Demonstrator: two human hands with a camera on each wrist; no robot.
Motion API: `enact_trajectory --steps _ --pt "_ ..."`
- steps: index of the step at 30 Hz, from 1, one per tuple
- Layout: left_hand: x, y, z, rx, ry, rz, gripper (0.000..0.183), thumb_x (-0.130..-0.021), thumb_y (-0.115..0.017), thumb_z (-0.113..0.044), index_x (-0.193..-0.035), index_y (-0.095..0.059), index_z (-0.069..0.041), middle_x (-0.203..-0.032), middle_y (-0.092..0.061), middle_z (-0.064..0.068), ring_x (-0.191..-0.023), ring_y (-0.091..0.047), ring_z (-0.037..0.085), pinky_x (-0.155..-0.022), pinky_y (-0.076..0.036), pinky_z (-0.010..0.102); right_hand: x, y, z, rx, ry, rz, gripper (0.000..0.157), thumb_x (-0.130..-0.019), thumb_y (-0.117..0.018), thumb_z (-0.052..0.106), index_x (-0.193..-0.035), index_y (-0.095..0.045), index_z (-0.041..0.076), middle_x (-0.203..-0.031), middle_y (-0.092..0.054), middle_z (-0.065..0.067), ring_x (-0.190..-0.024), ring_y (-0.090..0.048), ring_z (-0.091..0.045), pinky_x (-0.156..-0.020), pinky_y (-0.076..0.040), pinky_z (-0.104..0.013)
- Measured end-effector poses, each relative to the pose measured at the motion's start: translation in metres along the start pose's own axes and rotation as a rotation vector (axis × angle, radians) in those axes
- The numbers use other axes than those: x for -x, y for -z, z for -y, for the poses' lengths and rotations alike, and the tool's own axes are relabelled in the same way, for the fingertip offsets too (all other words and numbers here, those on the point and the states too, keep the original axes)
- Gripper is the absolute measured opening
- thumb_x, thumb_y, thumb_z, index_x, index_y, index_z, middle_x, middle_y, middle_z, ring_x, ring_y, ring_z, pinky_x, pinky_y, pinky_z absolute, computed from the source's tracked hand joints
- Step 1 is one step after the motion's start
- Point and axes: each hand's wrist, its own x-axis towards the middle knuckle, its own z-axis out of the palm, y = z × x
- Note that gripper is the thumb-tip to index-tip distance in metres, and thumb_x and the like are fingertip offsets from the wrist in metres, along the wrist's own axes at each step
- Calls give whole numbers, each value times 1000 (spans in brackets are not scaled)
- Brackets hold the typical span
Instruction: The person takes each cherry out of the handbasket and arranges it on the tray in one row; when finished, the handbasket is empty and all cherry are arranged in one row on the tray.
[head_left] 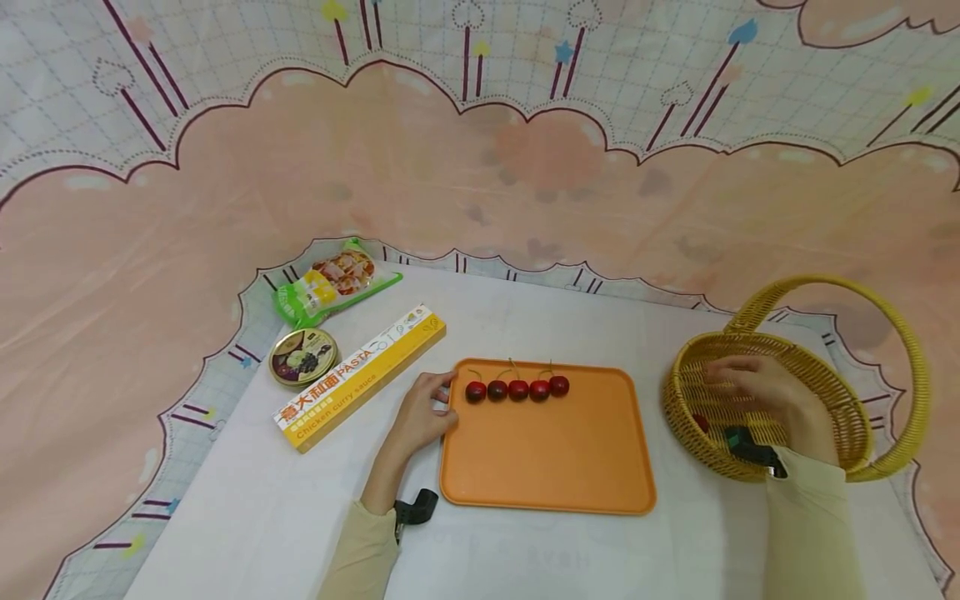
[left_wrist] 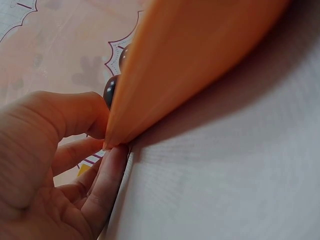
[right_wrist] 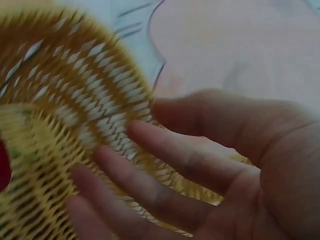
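My left hand [head_left: 423,412] pinches the left edge of an orange tray [head_left: 547,458]; in the left wrist view its thumb and fingers close on the tray's rim [left_wrist: 120,135]. Along the tray's upper left lies a row of several dark red cherries [head_left: 518,390], stems pointing away. Over on the right, my right hand [head_left: 772,392] reaches inside a yellow wicker basket [head_left: 847,400], fingers spread and holding nothing. A red cherry [head_left: 701,422] shows low in the basket, left of that hand, and a red edge of a cherry [right_wrist: 4,167] appears in the right wrist view.
Left of the tray lies a yellow and white pasta box [head_left: 363,375]. Beside it are a round tin [head_left: 303,357] and a green food packet [head_left: 337,283]. The basket's tall handle [head_left: 911,358] arches up at the right. A patterned cloth [head_left: 420,183] hangs behind the white table.
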Motion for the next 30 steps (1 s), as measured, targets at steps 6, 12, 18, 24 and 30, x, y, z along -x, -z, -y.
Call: enact_trajectory --steps 6,12,18,24,30 --pt "1 0 0 18 -23 -7 63 -69 -68 6 -131 -60 2 -111 -57 13 -88 -59 22 -69 -54 22 -3 1 -15 46 -90 167 44 -102 -48 16 -133 -49 -15 -130 -58 -25 -107 -65 -32 -87 -55 -46" --pt "2 0 -1 41 -28 -20 63 -68 -68 7 -130 -61 1 -110 -57 13 -88 -59 22 -68 -53 21 -9 -3 -24 5 -95 288 38 -99 -51 10 -126 -53 -17 -115 -67 -11 -96 -69 -21 -84 -56 -38" --pt "2 0 0 41 -27 -21 62 -68 -68 7 -130 -62 1 -110 -57 12 -88 -59 22 -67 -52 20 -14 -7 -29 -71 -24 357 36 -97 -52 3 -123 -54 -21 -107 -68 -3 -91 -67 -13 -82 -57 -33" --pt "2 0 0 30 -23 -17 62 -69 -68 7 -130 -61 0 -110 -57 12 -88 -59 21 -68 -53 20 -14 -6 -30 -90 -1 306 23 -96 -57 6 -115 -69 -2 -100 -70 2 -88 -67 -10 -76 -57 -27" --pt "1 0 0 24 -25 -19 62 -69 -68 6 -131 -61 0 -110 -56 12 -88 -59 21 -68 -53 21 -1 -3 -14 -56 109 132 27 -97 -59 9 -118 -64 -8 -101 -72 5 -91 -68 -10 -78 -57 -27"
